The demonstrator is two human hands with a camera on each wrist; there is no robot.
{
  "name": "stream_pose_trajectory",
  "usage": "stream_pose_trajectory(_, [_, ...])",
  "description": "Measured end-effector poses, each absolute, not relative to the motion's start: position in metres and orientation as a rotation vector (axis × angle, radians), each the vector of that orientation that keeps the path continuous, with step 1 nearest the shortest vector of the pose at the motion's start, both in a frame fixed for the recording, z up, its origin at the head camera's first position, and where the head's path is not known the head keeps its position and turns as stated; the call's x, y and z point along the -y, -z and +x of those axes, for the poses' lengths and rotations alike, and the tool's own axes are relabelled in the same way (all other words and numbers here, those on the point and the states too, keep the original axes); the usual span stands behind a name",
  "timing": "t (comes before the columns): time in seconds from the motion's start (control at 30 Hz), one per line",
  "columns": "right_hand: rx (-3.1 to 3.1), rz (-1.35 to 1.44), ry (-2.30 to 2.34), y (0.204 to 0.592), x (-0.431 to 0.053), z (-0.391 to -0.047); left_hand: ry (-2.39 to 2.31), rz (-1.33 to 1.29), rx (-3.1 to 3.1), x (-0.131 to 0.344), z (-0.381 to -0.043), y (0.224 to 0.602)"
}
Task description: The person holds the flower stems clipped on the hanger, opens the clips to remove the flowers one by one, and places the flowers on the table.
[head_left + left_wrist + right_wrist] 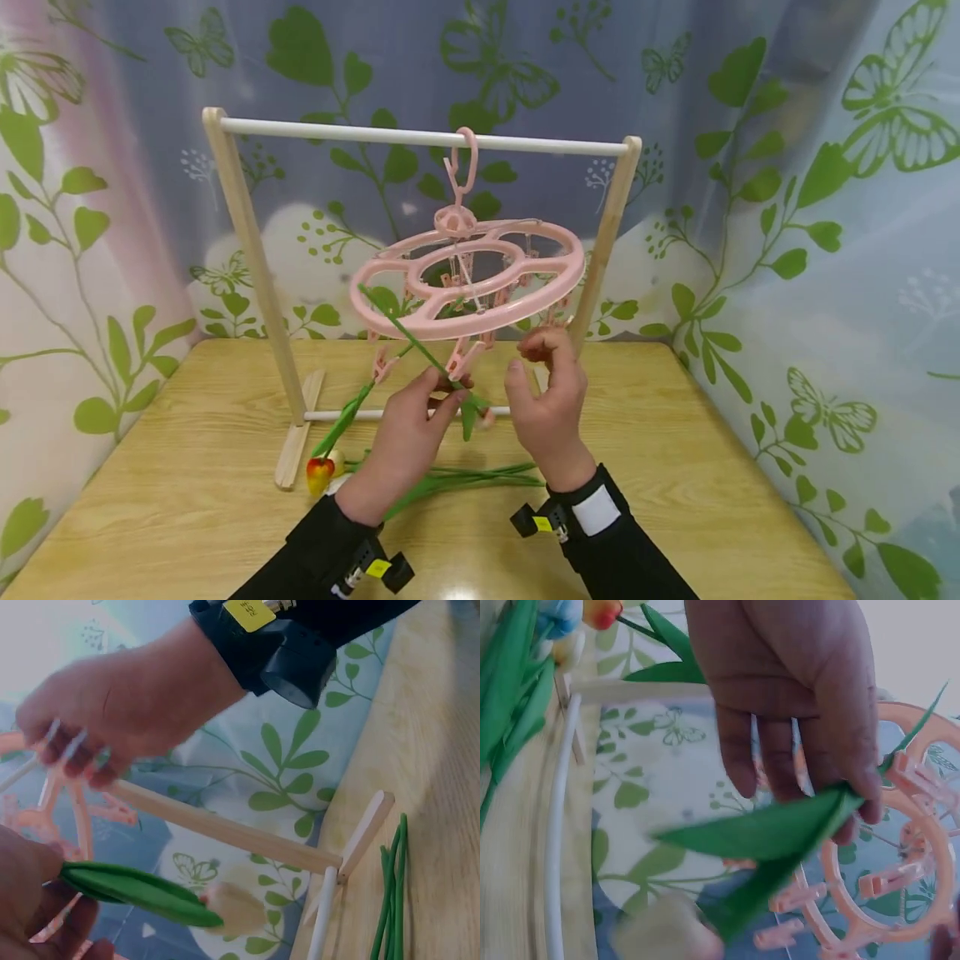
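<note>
Your left grip is closed down to a pinch, fingertips and thumb on the green stem of a flower; its pale bloom hangs just beyond the fingertips, while the stem runs up past them across the rim of the pink hanger. A pink clip sits right above that grip, close to the stem, though you can't tell whether it bites on it. Your right grip is partly open, fingers bent and thumb standing apart, with nothing seen in it, just under the hanger's edge. Left of your left grip, another clip has a red-and-yellow flower dangling bloom down. Below your grips, green stems lie on the tabletop. Above them, the hanger hooks over the white bar of a wooden stand, whose posts rise on either side of your grips.
</note>
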State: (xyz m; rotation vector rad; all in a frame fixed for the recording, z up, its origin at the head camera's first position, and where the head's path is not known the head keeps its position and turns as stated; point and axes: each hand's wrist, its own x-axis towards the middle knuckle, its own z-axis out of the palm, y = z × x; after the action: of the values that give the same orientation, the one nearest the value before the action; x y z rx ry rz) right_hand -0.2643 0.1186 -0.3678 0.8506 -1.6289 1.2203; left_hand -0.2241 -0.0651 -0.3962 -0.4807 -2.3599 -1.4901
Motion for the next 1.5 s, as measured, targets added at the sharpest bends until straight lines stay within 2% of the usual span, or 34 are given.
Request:
stream_pose_trajectory(0.43, [2.19, 0.869, -1.593, 0.351, -0.105, -0.253, 1.36, -0.455, 2.304, 0.067, -0.222, 0.399])
stream_pose_trajectory(0.83, [2.02, 0.962, -2.032, 0.352, -0.111, -0.254, 1.234, -0.551, 2.316, 0.062, -0.219, 0.404])
stream_pose_trajectory(1.07, [1.924, 1.036, -2.041, 0.353, -0.116, -0.257, 1.209, -0.573, 2.321, 0.058, -0.22, 0.399])
stream_pose_trajectory(1.5, [1.919, 0.962, -2.049, 0.356, -0.122, -0.254, 1.237, -0.564, 2.367, 0.054, -0.217, 0.4])
